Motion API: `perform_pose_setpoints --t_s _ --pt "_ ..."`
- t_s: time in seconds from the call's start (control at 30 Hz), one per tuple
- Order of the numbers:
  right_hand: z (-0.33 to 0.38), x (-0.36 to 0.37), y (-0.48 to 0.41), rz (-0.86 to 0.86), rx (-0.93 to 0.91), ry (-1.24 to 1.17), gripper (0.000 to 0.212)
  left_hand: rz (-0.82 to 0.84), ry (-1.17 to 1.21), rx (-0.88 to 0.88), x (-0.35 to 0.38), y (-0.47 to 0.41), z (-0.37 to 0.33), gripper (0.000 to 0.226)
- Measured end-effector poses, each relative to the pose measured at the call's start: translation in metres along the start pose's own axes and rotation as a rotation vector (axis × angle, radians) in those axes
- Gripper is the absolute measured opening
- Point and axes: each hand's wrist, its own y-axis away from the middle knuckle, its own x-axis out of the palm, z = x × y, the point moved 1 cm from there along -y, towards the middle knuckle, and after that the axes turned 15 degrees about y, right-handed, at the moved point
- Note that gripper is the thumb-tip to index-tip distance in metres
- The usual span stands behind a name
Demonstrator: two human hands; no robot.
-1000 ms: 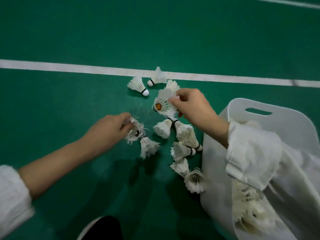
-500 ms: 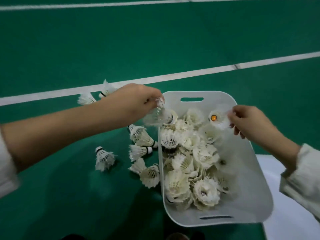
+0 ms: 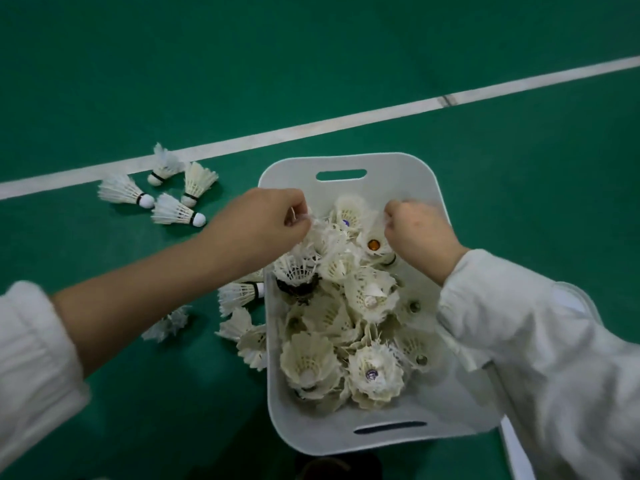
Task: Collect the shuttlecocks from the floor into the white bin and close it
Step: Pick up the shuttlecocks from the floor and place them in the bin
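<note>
Both hands are over the far half of the white bin (image 3: 398,168), which sits on the green floor (image 3: 346,64) on the near side of the white court line (image 3: 346,121). The left hand (image 3: 266,223) reaches in across the bin's left wall, its grip closed to a pinch on the feathers of a frayed shuttlecock (image 3: 317,233). It's held over the heap, I'd say, so it drops inside and not on the rim.

The right hand (image 3: 419,233) has its fingers curled tight just above an orange-spotted shuttlecock (image 3: 374,243). Whether that grip has the skirt I cannot tell; it's blurred. That one turns its orange spot up at the camera, axis close to upright.

The heap in the bin (image 3: 308,358) is deep, mostly skirts opening upward with corks buried.

Out on the floor there's more to gather. Four shuttlecocks (image 3: 173,211) lie on their sides at far left by the line, long axes flat, two corks pointing right and two pointing near. Another cluster (image 3: 239,294) hugs the bin's left wall, one cork aimed right at it. A ragged one (image 3: 166,323) lies further left.

The bin is open. A white edge (image 3: 516,455) at near right may be the lid, but I can't be sure.
</note>
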Motion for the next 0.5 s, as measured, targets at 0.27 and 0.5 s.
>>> perform_pose_setpoints --t_s 0.27,0.5 --pt "0.027 -0.073 0.037 0.215 -0.067 -0.903 0.031 -0.089 0.142 -0.015 -0.002 -0.003 -0.002 0.015" --pt "0.032 -0.063 0.008 0.130 0.060 -0.815 0.011 0.023 0.103 0.004 -0.026 0.001 -0.003 0.018"
